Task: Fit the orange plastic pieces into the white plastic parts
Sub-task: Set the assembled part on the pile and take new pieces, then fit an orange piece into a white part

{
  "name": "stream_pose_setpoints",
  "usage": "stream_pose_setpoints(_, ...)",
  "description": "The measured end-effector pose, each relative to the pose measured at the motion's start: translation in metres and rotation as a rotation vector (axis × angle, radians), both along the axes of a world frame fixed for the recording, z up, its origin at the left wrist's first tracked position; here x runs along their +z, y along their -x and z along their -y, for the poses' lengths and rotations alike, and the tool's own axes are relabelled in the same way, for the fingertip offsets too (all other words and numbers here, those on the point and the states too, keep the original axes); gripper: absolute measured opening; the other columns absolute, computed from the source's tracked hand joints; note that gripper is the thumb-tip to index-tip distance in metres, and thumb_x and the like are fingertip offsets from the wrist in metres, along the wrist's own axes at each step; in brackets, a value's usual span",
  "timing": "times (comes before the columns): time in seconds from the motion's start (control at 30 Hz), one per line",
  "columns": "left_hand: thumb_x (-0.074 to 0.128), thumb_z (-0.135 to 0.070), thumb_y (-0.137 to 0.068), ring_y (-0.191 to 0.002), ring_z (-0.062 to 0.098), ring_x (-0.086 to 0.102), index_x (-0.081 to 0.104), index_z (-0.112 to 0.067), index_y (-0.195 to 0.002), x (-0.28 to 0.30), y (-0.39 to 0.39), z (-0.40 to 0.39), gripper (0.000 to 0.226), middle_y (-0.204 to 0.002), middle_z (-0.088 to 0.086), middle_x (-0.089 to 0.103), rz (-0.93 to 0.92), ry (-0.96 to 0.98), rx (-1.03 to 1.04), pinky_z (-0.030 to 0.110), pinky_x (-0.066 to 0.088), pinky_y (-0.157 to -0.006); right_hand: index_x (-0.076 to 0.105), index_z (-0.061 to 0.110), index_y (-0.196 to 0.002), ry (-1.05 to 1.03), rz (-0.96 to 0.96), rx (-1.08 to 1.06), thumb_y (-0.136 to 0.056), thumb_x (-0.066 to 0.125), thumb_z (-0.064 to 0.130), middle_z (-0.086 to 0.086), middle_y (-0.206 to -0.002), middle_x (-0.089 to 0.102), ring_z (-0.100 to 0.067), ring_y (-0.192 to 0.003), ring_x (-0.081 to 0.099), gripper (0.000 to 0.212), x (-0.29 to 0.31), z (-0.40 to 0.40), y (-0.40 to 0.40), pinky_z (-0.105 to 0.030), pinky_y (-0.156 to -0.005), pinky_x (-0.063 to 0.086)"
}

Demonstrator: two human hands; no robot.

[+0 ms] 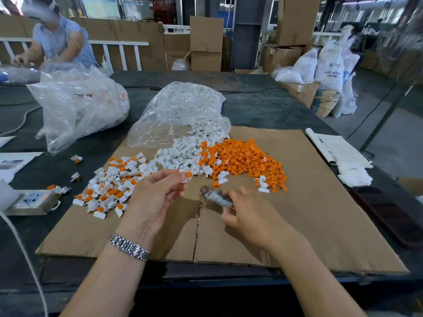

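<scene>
My left hand [158, 197] pinches a white part with an orange piece in it [186, 175] above the cardboard sheet [309, 202]. My right hand [249, 213] grips a blurred grey tool [216, 197] that points toward the left hand. A heap of loose orange pieces [247, 161] lies on the sheet, with a heap of white parts [180, 154] spilling from a clear bag [180, 110] to its left. Fitted white-and-orange pieces [112, 186] lie scattered at the sheet's left edge.
A second clear bag [77, 104] stands at the back left. A metal socket box [29, 202] with a white cable sits left of the sheet. Papers [338, 149], white cloth [353, 175] and a dark phone [389, 213] lie at the right. Another person [57, 40] works across the table.
</scene>
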State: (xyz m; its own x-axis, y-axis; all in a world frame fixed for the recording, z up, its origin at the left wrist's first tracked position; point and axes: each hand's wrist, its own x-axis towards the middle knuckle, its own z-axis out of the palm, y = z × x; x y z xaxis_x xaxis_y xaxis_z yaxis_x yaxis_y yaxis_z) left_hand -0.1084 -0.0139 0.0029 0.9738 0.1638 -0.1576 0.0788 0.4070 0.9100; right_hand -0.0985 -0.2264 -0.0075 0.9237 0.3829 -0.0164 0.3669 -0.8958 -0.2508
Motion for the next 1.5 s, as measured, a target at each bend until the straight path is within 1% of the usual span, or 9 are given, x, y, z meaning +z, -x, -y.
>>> stream_pose_setpoints(0.17,0.09,-0.022,-0.053,-0.066,0.012,0.069,0.083,-0.019,-0.071,0.004,-0.003,0.002,0.02,-0.078,0.004,0.075,0.046,0.021,0.075,0.018,0.055,-0.061,0.048,0.02,-0.081,-0.23,-0.212,-0.068,-0.104,0.046,0.035,-0.003,-0.082,0.054,-0.015,-0.065,0.049,0.027,0.029,-0.007,-0.004,-0.031,-0.058,0.039)
stream_pose_setpoints(0.37,0.085,-0.007,-0.075,-0.068,0.014,0.069,0.082,-0.016,-0.072,0.005,-0.006,0.011,0.009,-0.08,0.006,0.075,0.057,0.011,0.13,0.02,0.055,-0.061,0.055,0.014,-0.093,-0.553,-0.496,-0.059,-0.106,0.044,0.018,-0.017,-0.102,0.068,-0.016,-0.079,0.063,0.017,0.045,-0.025,0.0,-0.016,-0.062,0.052)
stream_pose_setpoints(0.47,0.081,-0.005,-0.081,-0.068,0.014,0.068,0.077,-0.009,-0.084,0.004,-0.007,0.012,0.007,-0.077,0.006,0.074,0.053,-0.022,0.17,0.02,0.055,-0.061,0.057,0.008,-0.103,-0.625,-0.509,-0.05,-0.106,0.044,0.016,-0.017,-0.109,0.067,-0.021,-0.096,0.069,0.016,0.045,-0.03,0.003,-0.036,-0.086,0.059)
stream_pose_setpoints(0.6,0.08,-0.004,-0.082,-0.068,0.013,0.067,0.075,-0.005,-0.09,0.003,-0.008,0.013,0.009,-0.076,0.005,0.073,0.046,-0.068,0.191,0.02,0.055,-0.062,0.055,0.01,-0.106,-0.637,-0.515,-0.041,-0.107,0.043,0.02,-0.014,-0.109,0.067,-0.016,-0.091,0.067,0.015,0.041,-0.033,0.005,-0.029,-0.077,0.056)
stream_pose_setpoints(0.77,0.078,-0.004,-0.084,-0.068,0.012,0.067,0.076,-0.001,-0.093,-0.002,-0.008,0.014,0.01,-0.075,0.006,0.074,0.051,-0.107,0.201,0.02,0.055,-0.062,0.048,0.023,-0.093,-0.684,-0.487,-0.025,-0.107,0.042,0.027,-0.011,-0.088,0.06,-0.017,-0.075,0.061,0.015,0.033,-0.041,0.009,-0.048,-0.081,0.058)
stream_pose_setpoints(1.03,0.08,-0.001,-0.081,-0.065,0.015,0.068,0.078,-0.007,-0.076,-0.003,-0.008,0.015,0.008,-0.072,0.009,0.073,0.052,-0.088,0.209,0.021,0.056,-0.061,0.048,0.025,-0.079,-0.513,-0.163,-0.085,-0.101,0.044,0.053,0.0,-0.069,0.056,-0.016,-0.058,0.056,0.037,0.02,-0.048,0.01,-0.032,-0.053,0.043)
stream_pose_setpoints(1.23,0.079,-0.004,-0.084,-0.068,0.017,0.073,0.078,-0.004,-0.086,-0.006,-0.008,0.016,0.002,-0.079,0.011,0.077,0.035,-0.034,0.218,0.022,0.059,-0.065,0.046,0.03,-0.076,-0.475,-0.168,-0.058,-0.1,0.041,0.058,0.005,-0.071,0.056,-0.01,-0.059,0.053,0.038,0.016,-0.042,0.001,-0.029,-0.055,0.04)
stream_pose_setpoints(1.4,0.076,-0.019,-0.091,-0.063,0.005,0.071,0.079,-0.021,-0.089,-0.015,-0.014,-0.01,0.004,-0.077,-0.002,0.077,0.015,-0.445,0.374,0.014,0.054,-0.056,0.044,0.038,-0.083,-0.143,-0.142,-0.029,-0.096,0.037,0.069,0.007,-0.086,0.053,-0.011,-0.071,0.052,0.034,0.009,-0.02,-0.008,-0.03,-0.06,0.042)
stream_pose_setpoints(1.5,0.073,-0.014,-0.092,-0.066,0.005,0.069,0.077,-0.021,-0.096,-0.02,-0.024,-0.029,0.008,-0.076,-0.005,0.076,-0.07,-0.73,0.498,0.022,0.058,-0.058,0.055,0.024,-0.113,0.121,0.014,-0.017,-0.091,0.049,0.067,-0.002,-0.112,0.054,-0.02,-0.101,0.052,0.049,-0.003,-0.008,-0.012,-0.037,-0.087,0.047)
